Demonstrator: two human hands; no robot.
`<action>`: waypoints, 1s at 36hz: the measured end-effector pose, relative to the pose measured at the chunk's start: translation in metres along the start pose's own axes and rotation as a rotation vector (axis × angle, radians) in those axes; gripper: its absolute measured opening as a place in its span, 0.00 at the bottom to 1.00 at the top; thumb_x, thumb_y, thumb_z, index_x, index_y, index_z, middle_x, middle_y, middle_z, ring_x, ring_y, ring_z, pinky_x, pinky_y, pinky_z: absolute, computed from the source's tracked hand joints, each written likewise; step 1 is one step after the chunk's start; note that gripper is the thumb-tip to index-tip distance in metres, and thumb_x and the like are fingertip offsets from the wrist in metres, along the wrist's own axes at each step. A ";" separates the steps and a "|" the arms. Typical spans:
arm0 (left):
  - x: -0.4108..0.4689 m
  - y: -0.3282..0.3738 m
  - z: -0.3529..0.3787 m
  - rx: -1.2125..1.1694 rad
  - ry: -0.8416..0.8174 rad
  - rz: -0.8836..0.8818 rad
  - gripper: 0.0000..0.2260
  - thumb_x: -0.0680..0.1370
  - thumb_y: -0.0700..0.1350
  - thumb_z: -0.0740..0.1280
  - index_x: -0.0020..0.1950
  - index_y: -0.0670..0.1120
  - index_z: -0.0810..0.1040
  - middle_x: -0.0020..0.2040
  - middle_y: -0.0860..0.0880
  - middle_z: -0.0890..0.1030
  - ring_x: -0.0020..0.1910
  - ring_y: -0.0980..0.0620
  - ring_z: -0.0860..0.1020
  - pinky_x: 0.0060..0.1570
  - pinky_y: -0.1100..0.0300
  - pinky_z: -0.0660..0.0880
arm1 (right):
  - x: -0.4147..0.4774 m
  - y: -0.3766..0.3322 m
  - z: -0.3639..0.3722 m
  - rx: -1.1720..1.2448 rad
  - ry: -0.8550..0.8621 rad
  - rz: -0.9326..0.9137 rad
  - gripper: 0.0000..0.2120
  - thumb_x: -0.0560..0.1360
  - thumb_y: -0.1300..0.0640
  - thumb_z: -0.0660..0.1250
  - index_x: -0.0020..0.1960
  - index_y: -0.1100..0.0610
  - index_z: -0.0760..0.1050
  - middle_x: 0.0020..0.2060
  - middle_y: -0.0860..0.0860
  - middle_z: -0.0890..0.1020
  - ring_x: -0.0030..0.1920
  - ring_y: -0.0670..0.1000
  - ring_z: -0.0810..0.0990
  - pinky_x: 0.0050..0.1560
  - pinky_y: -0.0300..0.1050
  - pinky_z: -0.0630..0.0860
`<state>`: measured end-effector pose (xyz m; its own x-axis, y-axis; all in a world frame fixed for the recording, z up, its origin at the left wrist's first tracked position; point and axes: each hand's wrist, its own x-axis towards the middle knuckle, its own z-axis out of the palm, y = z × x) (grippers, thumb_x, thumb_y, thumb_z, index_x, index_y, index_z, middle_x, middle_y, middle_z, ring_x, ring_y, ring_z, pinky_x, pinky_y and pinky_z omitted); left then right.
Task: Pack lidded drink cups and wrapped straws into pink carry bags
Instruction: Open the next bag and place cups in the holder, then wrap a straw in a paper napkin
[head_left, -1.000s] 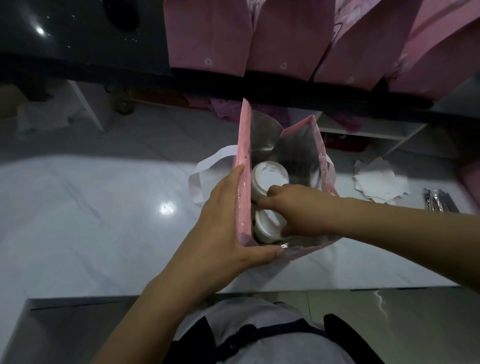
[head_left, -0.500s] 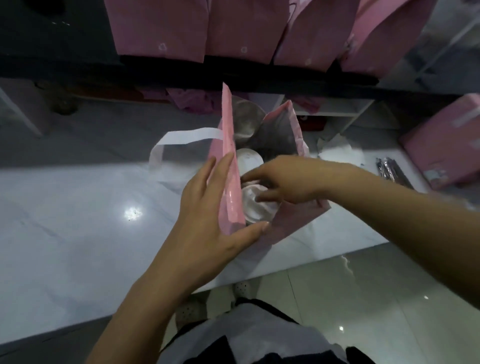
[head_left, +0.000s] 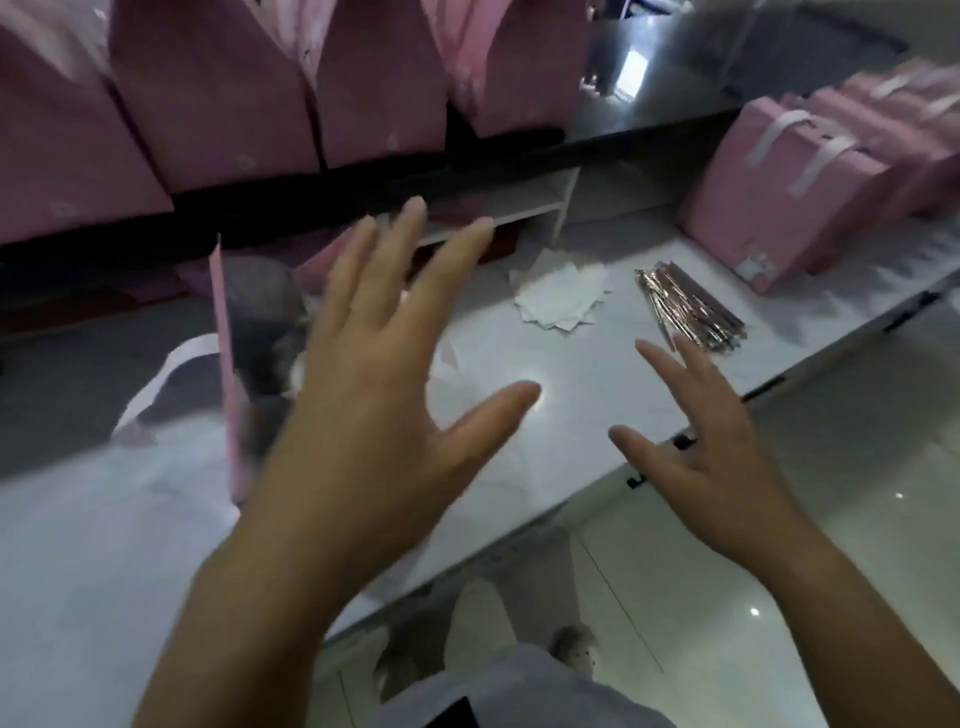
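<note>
On the white counter, from left to right, there was one open pink bag, one loose pile of white paper sheets, one bundle of wrapped straws and, far right, a stack of folded pink bags. The stack was too blurred to count, and the straws were too many and too tightly packed. At least four more hanging pink bags ran in a row along the far dark ledge. Both hands were in view. The left hand was above the counter just right of the open bag, and the right hand was nearer the straws. They were well apart, fingers spread and holding nothing.

Half a second earlier the left hand had gripped the open bag's near wall while the right reached inside onto the cup lids. Now both were off the bag, and the view had swung right, bringing the straws and the folded stack fully into sight.

The open bag stood upright at the left of the counter, its pink wall seen edge-on, with a grey lining inside and a white handle looping out to the left. Its contents were blurred and partly hidden by the left hand, so the cups could not be made out. The straws lay in shiny, metallic-looking wrappers.
</note>
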<state>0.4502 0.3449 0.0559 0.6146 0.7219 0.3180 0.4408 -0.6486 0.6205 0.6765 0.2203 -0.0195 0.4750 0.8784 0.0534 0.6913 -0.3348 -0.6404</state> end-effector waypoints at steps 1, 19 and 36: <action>0.002 0.014 0.023 -0.017 -0.029 0.020 0.39 0.71 0.66 0.67 0.78 0.67 0.51 0.80 0.64 0.41 0.78 0.62 0.36 0.71 0.58 0.40 | -0.005 0.019 -0.002 -0.011 -0.015 0.040 0.35 0.72 0.35 0.63 0.76 0.33 0.54 0.79 0.36 0.47 0.78 0.40 0.43 0.77 0.59 0.55; 0.010 0.030 0.289 0.212 -0.623 -0.447 0.43 0.75 0.66 0.65 0.80 0.61 0.40 0.81 0.54 0.37 0.79 0.49 0.35 0.78 0.49 0.42 | -0.007 0.232 -0.043 -0.110 -0.374 0.153 0.35 0.76 0.32 0.57 0.78 0.36 0.46 0.79 0.42 0.40 0.78 0.46 0.34 0.78 0.54 0.44; 0.204 -0.085 0.355 -0.018 -0.055 -0.878 0.28 0.76 0.58 0.69 0.74 0.52 0.69 0.73 0.47 0.71 0.70 0.43 0.70 0.69 0.44 0.68 | 0.098 0.319 -0.072 0.044 -0.310 0.329 0.36 0.69 0.26 0.59 0.74 0.35 0.57 0.79 0.46 0.56 0.78 0.50 0.52 0.75 0.56 0.58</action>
<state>0.7698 0.4616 -0.1864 0.0895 0.9452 -0.3139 0.7591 0.1393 0.6359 0.9829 0.1755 -0.1638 0.4755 0.7905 -0.3859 0.5038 -0.6044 -0.6172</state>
